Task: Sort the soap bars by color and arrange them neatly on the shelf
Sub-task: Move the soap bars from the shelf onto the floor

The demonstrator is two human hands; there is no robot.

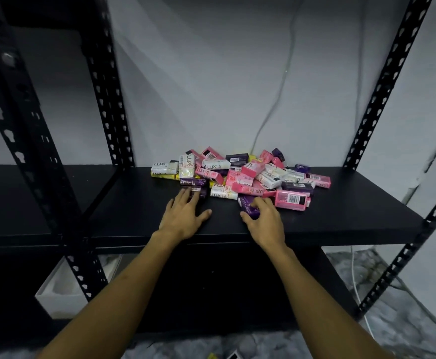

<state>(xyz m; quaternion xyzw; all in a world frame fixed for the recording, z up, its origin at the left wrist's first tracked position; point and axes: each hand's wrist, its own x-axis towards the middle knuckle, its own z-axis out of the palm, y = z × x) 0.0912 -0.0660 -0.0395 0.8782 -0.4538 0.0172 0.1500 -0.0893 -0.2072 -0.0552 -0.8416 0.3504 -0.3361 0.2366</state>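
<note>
A loose heap of soap bars (240, 174) in pink, white, purple and yellow wrappers lies on the black shelf board (341, 213), toward the back wall. My left hand (186, 213) lies flat on the board, its fingertips touching a purple bar (195, 189) at the heap's front left edge. My right hand (263, 218) curls its fingers and thumb around another purple bar (248, 204) at the front of the heap. A large pink bar (292, 200) lies just right of that hand.
Black perforated uprights stand at the left (28, 141), back left (108, 99) and right (385, 81) of the shelving. A cable (276, 99) hangs down the white wall behind the heap. A white box (56, 294) sits on the floor at lower left.
</note>
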